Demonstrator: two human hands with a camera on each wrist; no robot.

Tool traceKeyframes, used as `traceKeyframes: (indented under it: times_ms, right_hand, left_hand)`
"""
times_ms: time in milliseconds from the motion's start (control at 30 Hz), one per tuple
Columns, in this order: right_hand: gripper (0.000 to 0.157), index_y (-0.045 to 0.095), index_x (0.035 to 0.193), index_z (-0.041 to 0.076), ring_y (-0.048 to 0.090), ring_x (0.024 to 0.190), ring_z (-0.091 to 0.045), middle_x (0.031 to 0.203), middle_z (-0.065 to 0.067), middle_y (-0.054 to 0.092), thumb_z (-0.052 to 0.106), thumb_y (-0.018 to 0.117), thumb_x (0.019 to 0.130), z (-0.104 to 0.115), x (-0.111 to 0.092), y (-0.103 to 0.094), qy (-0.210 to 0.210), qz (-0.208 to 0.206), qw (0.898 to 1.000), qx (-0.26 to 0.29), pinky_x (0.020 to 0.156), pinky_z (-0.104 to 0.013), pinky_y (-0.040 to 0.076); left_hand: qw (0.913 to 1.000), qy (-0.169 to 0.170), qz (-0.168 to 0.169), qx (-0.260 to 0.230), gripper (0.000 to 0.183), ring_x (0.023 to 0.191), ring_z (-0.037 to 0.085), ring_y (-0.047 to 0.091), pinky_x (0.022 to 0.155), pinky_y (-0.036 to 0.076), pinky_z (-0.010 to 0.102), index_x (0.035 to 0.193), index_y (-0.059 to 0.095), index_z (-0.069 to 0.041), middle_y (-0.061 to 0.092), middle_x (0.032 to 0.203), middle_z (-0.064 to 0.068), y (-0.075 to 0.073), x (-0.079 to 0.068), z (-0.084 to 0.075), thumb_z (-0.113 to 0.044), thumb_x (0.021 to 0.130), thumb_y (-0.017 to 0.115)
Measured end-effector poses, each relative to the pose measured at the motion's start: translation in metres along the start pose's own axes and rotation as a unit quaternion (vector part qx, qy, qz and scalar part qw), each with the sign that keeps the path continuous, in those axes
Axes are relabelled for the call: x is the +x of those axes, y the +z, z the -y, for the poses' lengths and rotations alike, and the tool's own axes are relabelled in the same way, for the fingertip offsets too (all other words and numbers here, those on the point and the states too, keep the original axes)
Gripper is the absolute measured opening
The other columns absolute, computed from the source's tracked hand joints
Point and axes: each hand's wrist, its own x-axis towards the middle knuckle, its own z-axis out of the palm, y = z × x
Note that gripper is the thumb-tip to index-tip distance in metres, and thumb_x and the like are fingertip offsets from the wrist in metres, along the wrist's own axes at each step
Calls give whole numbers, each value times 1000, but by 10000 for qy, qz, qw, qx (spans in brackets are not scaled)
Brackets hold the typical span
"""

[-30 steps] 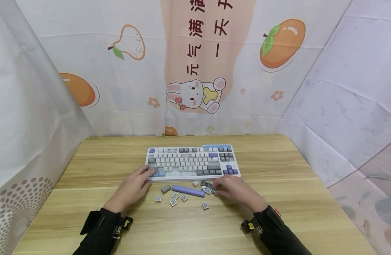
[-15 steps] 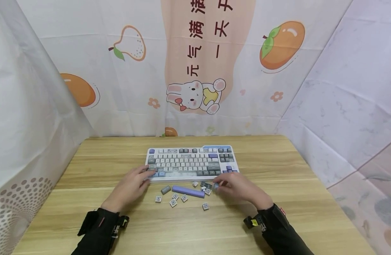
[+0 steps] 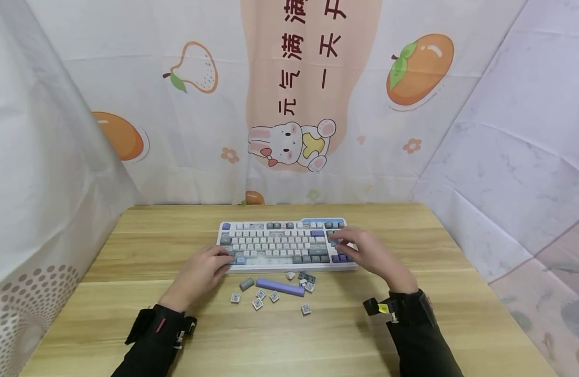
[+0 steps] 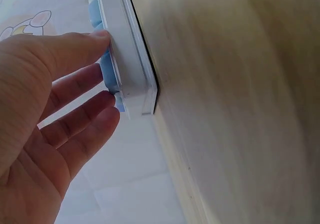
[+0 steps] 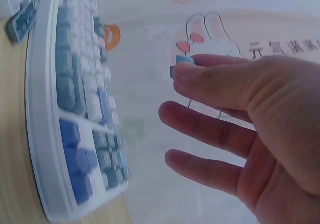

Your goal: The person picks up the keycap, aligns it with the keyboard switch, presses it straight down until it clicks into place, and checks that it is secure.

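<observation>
A white keyboard [image 3: 270, 247] with white, grey, blue and purple keys lies on the wooden table. My left hand [image 3: 197, 277] rests at its front left corner, fingers relaxed. In the left wrist view, the thumb touches the front edge beside some blue keys [image 4: 108, 74] and the other fingertips lie at the corner. Thumb and index finger of my right hand [image 3: 376, 256] pinch a small blue-grey keycap [image 5: 185, 60], raised over the keyboard's right end. The other fingers of that hand stand apart and hold nothing.
In front of the keyboard lie loose keycaps: a long purple spacebar [image 3: 280, 287], a grey wide keycap [image 3: 247, 284], a dark grey one [image 3: 307, 277] and several small white ones [image 3: 258, 303]. A printed curtain [image 3: 190, 131] hangs behind the table [image 3: 251, 345].
My right hand has picked up the keycap from the loose pile and moved up and right, over the keyboard's right end. My left hand stays at the corner.
</observation>
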Motion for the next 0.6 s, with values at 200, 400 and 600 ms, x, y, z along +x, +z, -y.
traceKeyframes:
  times_ms: [200,400,600]
  right_hand:
    - [27,69,108,3,65,82,-15,102,-10,68,-2,69,81,-14,-8,-6,307,-174,9994,42,70,-30,55]
    - [24,69,108,5,64,84,-16,103,-10,69,3,68,84,-19,-9,-7,601,-157,9979,-186,71,-34,55]
    - [21,68,106,3,62,80,-17,102,-10,68,4,68,85,-28,-10,-1,966,-185,9941,-460,68,-35,53]
  left_hand:
    - [9999,26,-160,53,19,100,23,58,86,49,40,99,74,-10,66,104,8,3,-1,0,-11,80,73]
    - [9999,-36,-90,42,20,101,24,57,86,49,40,101,74,-11,65,106,8,3,-1,-1,-11,81,72]
    - [9999,-55,-80,78,20,101,24,57,86,49,40,101,74,-11,65,106,8,3,-1,-2,-12,81,72]
